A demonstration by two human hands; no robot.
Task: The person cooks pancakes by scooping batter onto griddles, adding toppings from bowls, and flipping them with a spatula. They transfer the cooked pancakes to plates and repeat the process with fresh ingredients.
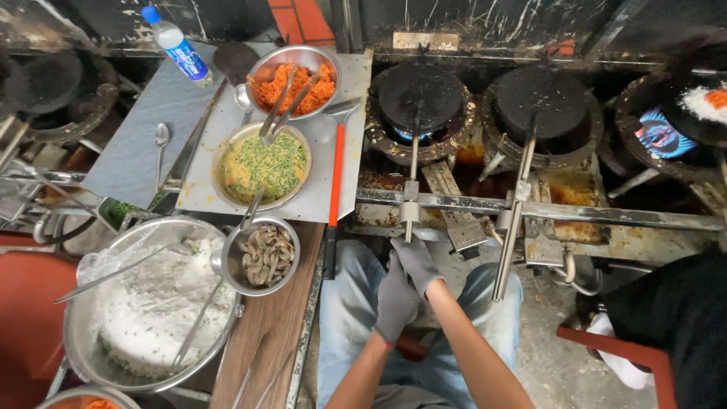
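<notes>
Gloved left hand apparently clasps right hand.

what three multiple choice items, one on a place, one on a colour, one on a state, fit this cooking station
1. Where is the bowl of shrimp?
A. on the rim of the big pan of rice
B. on a burner
C. on the floor

2. What colour are the gloves on the left hand and right hand?
A. white
B. grey
C. yellow

3. What is the state of the burner under the left wok?
A. dark, no flame
B. covered by a lid
C. lit, with blue flame showing

Key: 1 A, the small metal bowl rests at the rice pan's upper right edge. 2 B, both gloves are grey. 3 C, a blue glow shows just below the wok near its long handle, whose end the right hand touches.
</notes>
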